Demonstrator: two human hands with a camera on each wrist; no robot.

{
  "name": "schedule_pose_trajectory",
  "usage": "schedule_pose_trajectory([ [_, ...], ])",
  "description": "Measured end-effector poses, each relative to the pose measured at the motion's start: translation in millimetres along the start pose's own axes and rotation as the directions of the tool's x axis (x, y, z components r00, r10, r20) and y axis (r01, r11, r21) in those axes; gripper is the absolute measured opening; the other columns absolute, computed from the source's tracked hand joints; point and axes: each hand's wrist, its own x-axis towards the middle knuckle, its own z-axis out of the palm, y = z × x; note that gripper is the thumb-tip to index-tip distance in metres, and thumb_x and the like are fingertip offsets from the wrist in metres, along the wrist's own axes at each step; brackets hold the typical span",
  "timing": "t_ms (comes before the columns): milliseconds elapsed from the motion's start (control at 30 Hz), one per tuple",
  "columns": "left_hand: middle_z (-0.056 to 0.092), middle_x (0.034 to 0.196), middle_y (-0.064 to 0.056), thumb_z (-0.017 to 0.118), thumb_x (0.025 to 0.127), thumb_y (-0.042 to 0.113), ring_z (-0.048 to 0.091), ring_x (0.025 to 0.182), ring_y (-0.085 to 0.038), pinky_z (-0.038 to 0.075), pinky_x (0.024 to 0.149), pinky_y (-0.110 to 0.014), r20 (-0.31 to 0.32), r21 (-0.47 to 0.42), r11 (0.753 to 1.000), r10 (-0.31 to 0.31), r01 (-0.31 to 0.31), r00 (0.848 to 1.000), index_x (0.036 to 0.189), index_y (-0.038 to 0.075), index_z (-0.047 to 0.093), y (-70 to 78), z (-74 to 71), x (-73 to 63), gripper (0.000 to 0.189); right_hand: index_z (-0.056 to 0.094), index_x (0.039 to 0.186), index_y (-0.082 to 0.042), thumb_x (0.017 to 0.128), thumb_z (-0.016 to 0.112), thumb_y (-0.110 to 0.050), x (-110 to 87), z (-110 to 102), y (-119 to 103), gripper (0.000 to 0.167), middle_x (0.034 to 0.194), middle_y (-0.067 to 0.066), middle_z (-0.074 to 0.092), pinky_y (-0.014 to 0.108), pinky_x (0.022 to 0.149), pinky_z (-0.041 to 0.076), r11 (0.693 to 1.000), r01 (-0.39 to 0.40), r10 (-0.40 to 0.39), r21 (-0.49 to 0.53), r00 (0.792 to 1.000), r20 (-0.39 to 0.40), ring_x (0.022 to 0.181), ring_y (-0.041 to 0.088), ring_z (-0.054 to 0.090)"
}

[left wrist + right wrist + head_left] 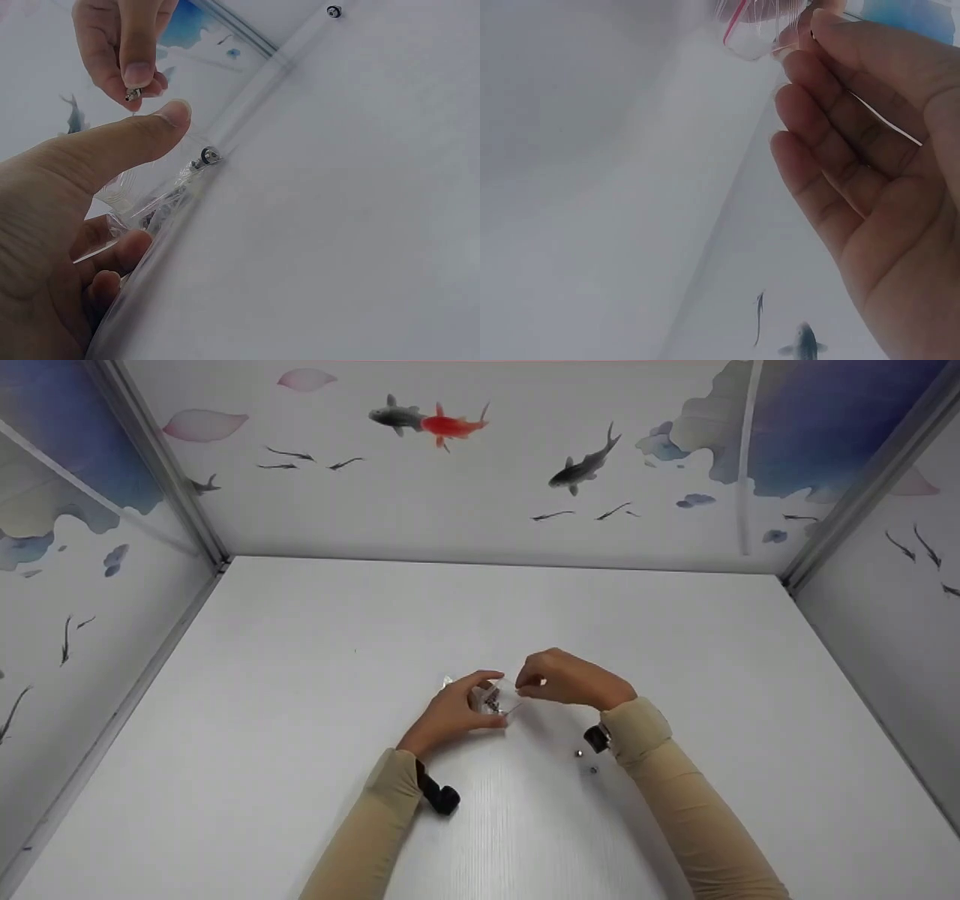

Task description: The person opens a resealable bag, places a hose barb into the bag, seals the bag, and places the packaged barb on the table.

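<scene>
In the head view my left hand holds a clear plastic zip bag with small metal fittings bunched inside. Its fingers curl at the bag's side in the left wrist view, while the thumb lies along the near side. Just beyond the thumb, my right hand pinches one small metal fitting between thumb and forefinger. The bag's red seal line shows close to the right fingertips in the right wrist view. A black-ringed fitting appears at the bag's edge.
Two loose fittings, a nearer one and a farther one, lie on the white table beside the right forearm. Panels painted with fish wall in the back and both sides. Each wrist carries a black camera.
</scene>
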Motion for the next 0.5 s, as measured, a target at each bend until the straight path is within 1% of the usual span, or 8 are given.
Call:
schedule_pose_trajectory([
  [100, 0.060, 0.121, 0.005, 0.081, 0.076, 0.034, 0.051, 0.078, -0.013, 0.041, 0.072, -0.030, 0.004, -0.001, 1.000, 0.001, -0.001, 1.000, 0.138, 0.027, 0.051, 0.2, -0.3, -0.1, 0.070, 0.073, 0.103, -0.002, 0.090, 0.066, -0.008, 1.6, -0.1, -1.4, 0.016, 0.096, 0.008, 0.071, 0.031, 0.079, 0.054, 1.000, 0.016, -0.016, -0.006, 1.000, -0.003, 0.087, 0.017, 0.067],
  [267, 0.059, 0.122, 0.005, 0.081, 0.076, 0.035, 0.051, 0.081, -0.014, 0.042, 0.073, -0.032, 0.003, 0.010, 1.000, 0.002, -0.002, 1.000, 0.138, 0.027, 0.050, 0.7, -0.6, -0.2, 0.070, 0.073, 0.103, -0.001, 0.090, 0.066, -0.009, 2.1, -0.8, -2.5, 0.017, 0.097, 0.008, 0.071, 0.032, 0.080, 0.054, 1.000, 0.011, -0.011, -0.020, 1.000, 0.001, 0.087, 0.018, 0.067],
  [500, 0.059, 0.121, 0.005, 0.081, 0.075, 0.037, 0.052, 0.082, -0.014, 0.041, 0.075, -0.032, -0.003, 0.022, 1.000, -0.004, 0.004, 1.000, 0.137, 0.029, 0.051, -0.2, 0.4, 0.2, 0.069, 0.073, 0.103, -0.001, 0.089, 0.067, -0.007, -2.2, -1.1, -0.7, 0.016, 0.097, 0.008, 0.071, 0.033, 0.080, 0.054, 1.000, -0.027, 0.027, -0.003, 0.999, 0.027, 0.088, 0.018, 0.066],
])
